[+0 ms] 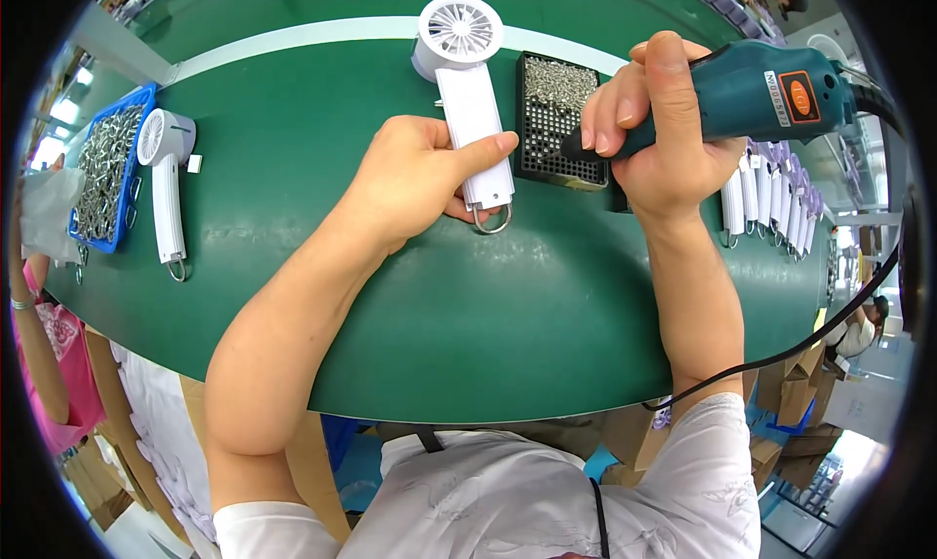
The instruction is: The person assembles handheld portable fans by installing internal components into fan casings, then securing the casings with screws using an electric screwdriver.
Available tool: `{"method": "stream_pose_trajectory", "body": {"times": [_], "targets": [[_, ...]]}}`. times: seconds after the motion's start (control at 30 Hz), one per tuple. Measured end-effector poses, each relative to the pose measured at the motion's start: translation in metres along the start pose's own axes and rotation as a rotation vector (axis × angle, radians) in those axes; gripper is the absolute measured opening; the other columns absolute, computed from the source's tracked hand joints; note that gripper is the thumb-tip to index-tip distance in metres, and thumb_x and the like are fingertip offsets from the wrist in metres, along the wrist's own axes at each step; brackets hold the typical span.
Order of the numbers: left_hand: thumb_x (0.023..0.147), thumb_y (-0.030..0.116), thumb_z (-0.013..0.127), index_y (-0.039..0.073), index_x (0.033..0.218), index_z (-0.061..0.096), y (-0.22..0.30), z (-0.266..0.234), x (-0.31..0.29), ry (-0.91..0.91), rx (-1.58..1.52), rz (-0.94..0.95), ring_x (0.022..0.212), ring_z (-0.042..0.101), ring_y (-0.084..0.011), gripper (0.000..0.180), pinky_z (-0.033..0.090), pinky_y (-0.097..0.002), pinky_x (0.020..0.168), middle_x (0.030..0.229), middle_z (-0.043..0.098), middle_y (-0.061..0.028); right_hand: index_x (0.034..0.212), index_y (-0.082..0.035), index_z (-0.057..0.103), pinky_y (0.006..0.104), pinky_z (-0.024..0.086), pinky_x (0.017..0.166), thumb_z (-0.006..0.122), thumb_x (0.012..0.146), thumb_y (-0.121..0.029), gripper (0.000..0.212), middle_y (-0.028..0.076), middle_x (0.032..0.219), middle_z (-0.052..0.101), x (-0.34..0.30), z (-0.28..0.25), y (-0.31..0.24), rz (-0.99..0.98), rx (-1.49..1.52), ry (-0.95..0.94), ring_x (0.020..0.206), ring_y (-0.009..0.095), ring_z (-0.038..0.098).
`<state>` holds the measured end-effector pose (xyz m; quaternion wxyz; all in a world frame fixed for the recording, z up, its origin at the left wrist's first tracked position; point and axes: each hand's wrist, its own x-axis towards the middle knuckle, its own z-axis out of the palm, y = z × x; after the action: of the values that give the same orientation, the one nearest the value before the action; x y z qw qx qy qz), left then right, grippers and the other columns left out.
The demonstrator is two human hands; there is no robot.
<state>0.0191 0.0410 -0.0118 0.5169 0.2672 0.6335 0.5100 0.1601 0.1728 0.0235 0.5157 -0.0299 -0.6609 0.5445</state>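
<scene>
A white handheld fan (472, 110) lies in my left hand (420, 164), its round grille head pointing away from me and a metal carabiner clip (493, 220) at its near end. My left thumb presses across the handle while the fingers go underneath. In my right hand (673, 130) is a dark teal electric screwdriver (747, 93), gripped with its black tip pointing left. That tip is over a black screw tray (563, 120), just right of the fan. Small silvery screws fill the tray's far part, and its near part shows a grid of holes.
At the left, another white fan (168, 193) lies beside a blue basket (132, 193) of metal clips. A row of white fans (771, 198) stands at the right. The screwdriver's black cord (830, 327) loops down by my right arm. A person in pink (63, 364) is at the far left.
</scene>
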Motion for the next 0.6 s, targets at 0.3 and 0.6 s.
{"method": "stream_pose_trajectory", "body": {"times": [0.3, 0.6], "targets": [[0.097, 0.034, 0.072, -0.006, 0.093, 0.069, 0.0010, 0.0009, -0.0015, -0.004, 0.036, 0.005, 0.065, 0.071, -0.0177, 0.041, 0.057, -0.0261, 0.059, 0.080, 0.072, -0.0136, 0.087, 0.001, 0.065, 0.0273, 0.045, 0.041, 0.073, 0.095, -0.006, 0.013, 0.004, 0.056, 0.059, 0.0013, 0.0031, 0.0042, 0.014, 0.073, 0.006, 0.043, 0.012, 0.057], [0.097, 0.035, 0.071, -0.006, 0.092, 0.069, 0.0014, 0.0007, -0.0017, -0.015, 0.042, 0.016, 0.064, 0.070, -0.0174, 0.042, 0.057, -0.0265, 0.059, 0.079, 0.072, -0.0140, 0.099, 0.003, 0.061, 0.0355, 0.046, 0.041, 0.063, 0.101, -0.008, 0.011, 0.006, 0.062, 0.053, 0.0013, 0.0047, -0.0014, 0.060, -0.034, 0.077, 0.043, 0.017, 0.051]]}}
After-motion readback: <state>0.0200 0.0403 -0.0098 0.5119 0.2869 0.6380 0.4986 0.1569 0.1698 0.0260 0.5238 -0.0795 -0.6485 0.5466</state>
